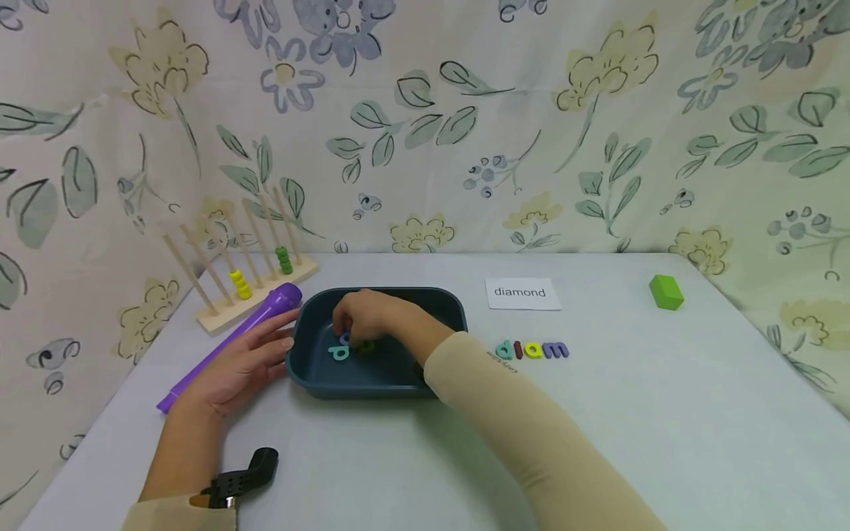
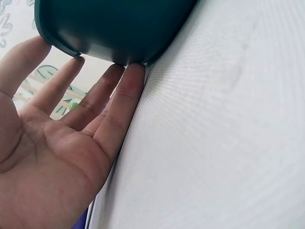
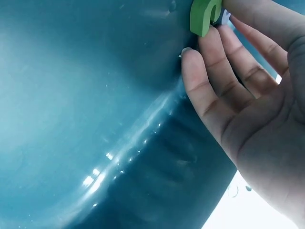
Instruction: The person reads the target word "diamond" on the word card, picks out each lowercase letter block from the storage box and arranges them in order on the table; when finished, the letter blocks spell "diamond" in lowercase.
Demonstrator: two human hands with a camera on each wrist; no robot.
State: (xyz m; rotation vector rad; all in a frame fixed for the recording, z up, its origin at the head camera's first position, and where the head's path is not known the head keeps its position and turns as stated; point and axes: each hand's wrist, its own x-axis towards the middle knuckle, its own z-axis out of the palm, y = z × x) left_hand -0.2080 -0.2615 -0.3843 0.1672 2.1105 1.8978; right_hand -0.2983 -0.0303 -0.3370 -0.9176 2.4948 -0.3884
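A dark teal tray (image 1: pixel 392 392) stands on the table with small coloured letters inside. My left hand (image 1: pixel 242 365) touches the tray's left outer side, its fingers spread and fingertips against the wall. My right hand (image 1: pixel 361 313) reaches down into the tray, fingers bent. By its fingertips is a green letter (image 3: pixel 202 19), and a purple letter (image 1: pixel 344 338) shows close under the fingers. I cannot tell whether the fingers pinch either one. A light teal letter (image 1: pixel 339 353) lies on the tray bottom in front of that hand.
Right of the tray, several letters (image 1: pixel 533 350) form a row reading "diam", below a white card (image 1: pixel 523 293) printed "diamond". A green block (image 1: pixel 666 292) sits at the far right. At left lie a purple microphone-shaped stick (image 1: pixel 229 346) and a wooden peg rack (image 1: pixel 215 321) with yellow and green beads.
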